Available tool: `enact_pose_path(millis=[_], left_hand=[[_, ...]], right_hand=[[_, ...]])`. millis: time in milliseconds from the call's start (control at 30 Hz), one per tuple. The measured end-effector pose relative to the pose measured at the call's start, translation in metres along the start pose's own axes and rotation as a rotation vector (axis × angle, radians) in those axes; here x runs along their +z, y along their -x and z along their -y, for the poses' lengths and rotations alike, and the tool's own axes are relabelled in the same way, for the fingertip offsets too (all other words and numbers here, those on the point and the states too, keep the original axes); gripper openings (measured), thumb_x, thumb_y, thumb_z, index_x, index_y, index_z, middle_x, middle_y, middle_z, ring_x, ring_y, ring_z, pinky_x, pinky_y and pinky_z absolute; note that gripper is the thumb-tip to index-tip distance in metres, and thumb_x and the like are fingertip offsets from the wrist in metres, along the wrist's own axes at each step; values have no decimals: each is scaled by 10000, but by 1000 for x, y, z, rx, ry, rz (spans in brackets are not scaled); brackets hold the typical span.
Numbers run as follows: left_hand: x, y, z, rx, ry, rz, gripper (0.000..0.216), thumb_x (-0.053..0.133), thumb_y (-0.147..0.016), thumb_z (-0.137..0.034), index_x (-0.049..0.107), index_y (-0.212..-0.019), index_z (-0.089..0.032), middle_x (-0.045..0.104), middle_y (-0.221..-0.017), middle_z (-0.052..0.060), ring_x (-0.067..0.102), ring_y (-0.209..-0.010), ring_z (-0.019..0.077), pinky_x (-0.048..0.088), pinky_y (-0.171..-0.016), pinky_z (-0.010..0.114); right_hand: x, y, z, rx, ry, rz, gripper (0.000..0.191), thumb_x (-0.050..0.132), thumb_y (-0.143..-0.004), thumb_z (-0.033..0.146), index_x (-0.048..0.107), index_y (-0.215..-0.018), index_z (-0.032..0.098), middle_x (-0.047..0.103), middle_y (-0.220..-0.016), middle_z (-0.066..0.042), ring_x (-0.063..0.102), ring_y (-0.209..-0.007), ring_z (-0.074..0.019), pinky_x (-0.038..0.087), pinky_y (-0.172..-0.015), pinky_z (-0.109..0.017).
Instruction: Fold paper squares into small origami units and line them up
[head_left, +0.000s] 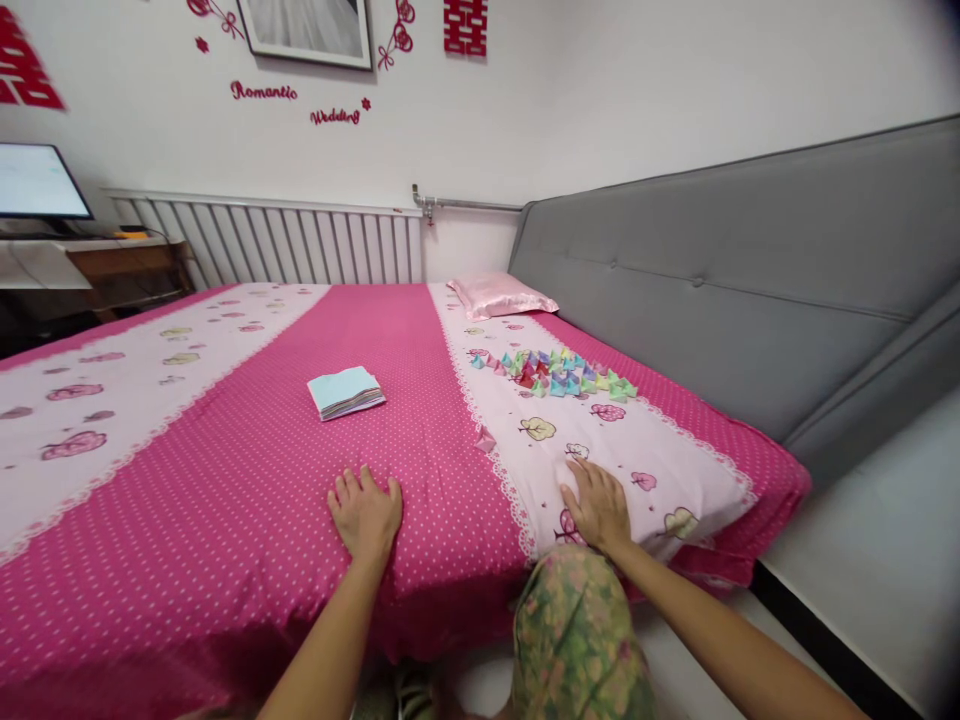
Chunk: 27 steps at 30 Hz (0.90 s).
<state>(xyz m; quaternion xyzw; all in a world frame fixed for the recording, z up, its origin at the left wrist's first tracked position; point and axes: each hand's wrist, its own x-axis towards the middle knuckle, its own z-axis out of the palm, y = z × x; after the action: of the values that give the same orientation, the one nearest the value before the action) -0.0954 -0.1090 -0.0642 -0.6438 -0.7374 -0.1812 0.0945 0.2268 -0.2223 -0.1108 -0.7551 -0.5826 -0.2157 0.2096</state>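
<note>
My left hand [365, 515] rests palm down on the pink dotted bedspread [247, 500], fingers spread, holding nothing. Beyond it lies a stack of square paper [345, 391] with a light blue sheet on top. My right hand [598, 503] is flat on the white tree-print stripe near the bed's front edge, its fingers extended and free of any object. Between the hands and a little farther off sits a single pink folded paper piece [485, 438]. Farther back on the white stripe are several folded paper pieces [559, 373] in many colours, grouped loosely together.
A pink pillow [501, 295] lies at the far end by the grey padded headboard [720, 270]. Behind the bed stands a white radiator [285, 240]. At the far left, a monitor [41, 182] is on a desk. My knee [581, 630] is against the bed's front.
</note>
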Motion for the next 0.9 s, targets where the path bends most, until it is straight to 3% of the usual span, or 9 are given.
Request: enact_pose_path(millis=[900], left_hand=[[3, 1, 4, -1, -4, -26, 620, 304, -786, -435, 435, -1240, -34, 435, -1280, 214, 345, -1208, 313, 167, -1005, 432]], right_hand=[[3, 1, -3, -41, 8, 27, 399, 350, -852, 336, 438, -1212, 187, 489, -1230, -92, 405, -1121, -234, 268, -956, -402]])
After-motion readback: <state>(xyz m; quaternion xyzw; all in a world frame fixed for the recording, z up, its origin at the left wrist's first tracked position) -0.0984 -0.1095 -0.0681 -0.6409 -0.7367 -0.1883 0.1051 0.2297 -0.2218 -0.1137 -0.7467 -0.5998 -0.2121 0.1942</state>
